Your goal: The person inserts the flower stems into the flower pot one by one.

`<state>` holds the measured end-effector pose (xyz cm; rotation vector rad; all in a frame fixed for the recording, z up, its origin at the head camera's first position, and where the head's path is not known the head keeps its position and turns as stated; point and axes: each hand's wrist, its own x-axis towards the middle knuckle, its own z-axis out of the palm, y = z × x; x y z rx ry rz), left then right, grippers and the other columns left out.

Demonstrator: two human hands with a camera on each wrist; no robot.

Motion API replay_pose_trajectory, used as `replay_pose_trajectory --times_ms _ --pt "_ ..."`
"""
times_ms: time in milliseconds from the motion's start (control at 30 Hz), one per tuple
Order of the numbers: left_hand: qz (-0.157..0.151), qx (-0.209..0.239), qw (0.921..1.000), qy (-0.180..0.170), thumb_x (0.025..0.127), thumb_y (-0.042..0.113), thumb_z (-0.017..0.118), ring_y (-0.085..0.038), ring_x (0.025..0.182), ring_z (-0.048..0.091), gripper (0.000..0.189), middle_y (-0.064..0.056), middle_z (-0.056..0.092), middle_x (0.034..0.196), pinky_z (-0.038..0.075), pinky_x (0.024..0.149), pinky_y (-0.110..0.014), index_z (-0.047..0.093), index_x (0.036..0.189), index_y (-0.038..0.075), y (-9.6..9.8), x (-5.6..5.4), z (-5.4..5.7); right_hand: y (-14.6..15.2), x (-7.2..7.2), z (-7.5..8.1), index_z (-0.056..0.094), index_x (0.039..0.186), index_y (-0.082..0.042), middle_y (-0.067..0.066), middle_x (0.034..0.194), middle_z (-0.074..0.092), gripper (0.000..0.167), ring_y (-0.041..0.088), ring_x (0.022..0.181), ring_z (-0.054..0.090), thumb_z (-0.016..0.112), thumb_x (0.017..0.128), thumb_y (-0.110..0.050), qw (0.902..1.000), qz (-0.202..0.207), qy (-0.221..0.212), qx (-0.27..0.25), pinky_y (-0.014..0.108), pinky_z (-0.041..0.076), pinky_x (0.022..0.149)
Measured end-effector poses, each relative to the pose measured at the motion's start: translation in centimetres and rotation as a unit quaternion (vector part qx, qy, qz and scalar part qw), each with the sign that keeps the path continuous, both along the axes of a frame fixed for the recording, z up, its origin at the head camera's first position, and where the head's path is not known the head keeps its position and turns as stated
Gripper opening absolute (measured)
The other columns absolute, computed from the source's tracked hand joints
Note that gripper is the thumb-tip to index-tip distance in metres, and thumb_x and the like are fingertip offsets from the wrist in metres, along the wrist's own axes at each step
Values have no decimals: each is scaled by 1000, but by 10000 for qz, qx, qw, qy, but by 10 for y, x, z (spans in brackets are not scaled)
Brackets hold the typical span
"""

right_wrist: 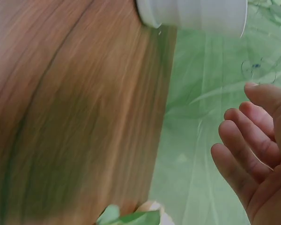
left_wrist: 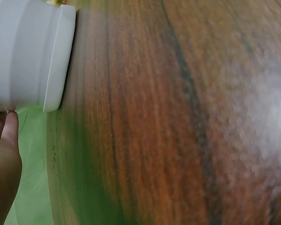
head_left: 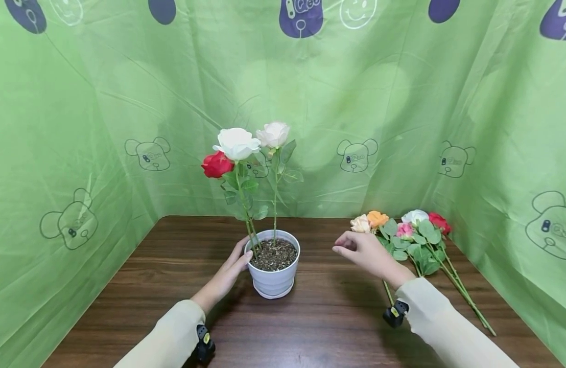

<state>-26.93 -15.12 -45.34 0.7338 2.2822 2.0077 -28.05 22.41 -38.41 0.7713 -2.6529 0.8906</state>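
Observation:
A white flower pot filled with dark soil stands on a matching saucer. Rising from it are a red rose, a white rose and a pale pink rose, all on leafy stems. My left hand holds the pot's left side, thumb by the rim; the pot's wall hides part of the fingers. To the right of the pot, my right hand hovers above the table with loosely bent fingers. Nothing is between the thumb and fingers in the right wrist view.
Several loose roses lie on the right of the wooden table: a peach one, an orange one, a pink one, a white one and a red one. A green printed curtain surrounds the table's back and sides.

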Motion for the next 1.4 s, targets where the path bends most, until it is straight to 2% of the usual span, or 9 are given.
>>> replay_pose_trajectory --times_ms 467,700,1000,1167,1400 --pt "-27 -13 10000 13 109 25 38 -32 144 27 52 -15 26 161 32 110 -53 25 158 12 -1 0 2 68 12 -36 73 99 -11 -9 83 68 15 11 78 62 74 93 -24 9942 -786 -493 541 35 52 70" --pt "43 -29 10000 37 109 26 40 -32 143 30 52 -14 29 160 34 108 -53 26 158 14 -1 1 4 89 16 -47 71 94 -6 -2 81 68 17 15 72 61 76 90 -22 9862 -1171 -936 701 37 51 64" --pt "-10 -2 10000 34 109 25 38 -33 143 28 52 -15 27 160 33 109 -54 25 158 13 -1 2 3 96 18 -54 69 94 -2 1 64 60 22 17 55 58 77 89 -22 9686 -1581 -1800 661 33 50 50" --pt "-30 10 10000 57 109 25 38 -33 143 29 52 -16 28 160 33 109 -53 25 158 13 -1 2 4 95 16 -59 68 91 -4 2 64 61 24 17 55 59 77 89 -26 9605 -1763 -2033 714 33 51 47" --pt "-44 6 10000 -5 109 26 39 -31 144 28 53 -14 27 161 32 109 -53 24 158 14 0 2 4 91 11 -61 67 84 -5 3 63 62 21 16 53 60 75 90 -23 9570 -1804 -2176 649 32 52 46"
